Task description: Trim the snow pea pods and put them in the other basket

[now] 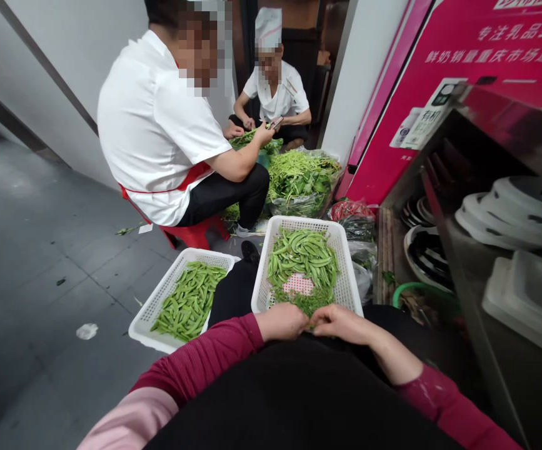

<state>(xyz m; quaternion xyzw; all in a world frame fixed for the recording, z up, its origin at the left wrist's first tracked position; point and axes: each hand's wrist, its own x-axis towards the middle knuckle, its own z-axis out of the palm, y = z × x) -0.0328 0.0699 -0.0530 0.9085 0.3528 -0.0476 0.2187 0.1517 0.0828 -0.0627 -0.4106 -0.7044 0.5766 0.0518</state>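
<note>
Hands at a basket of green pods

The pods (304,255) fill the far part of the white basket (260,275), with green scraps (312,302) at its near end. Over that near edge the left hand (284,321) is curled and the right hand (339,323) has its fingers bent, their fingertips close together; whether they grip anything cannot be told. A second basket (149,312) of pods sits left, on the floor (87,250).
</note>
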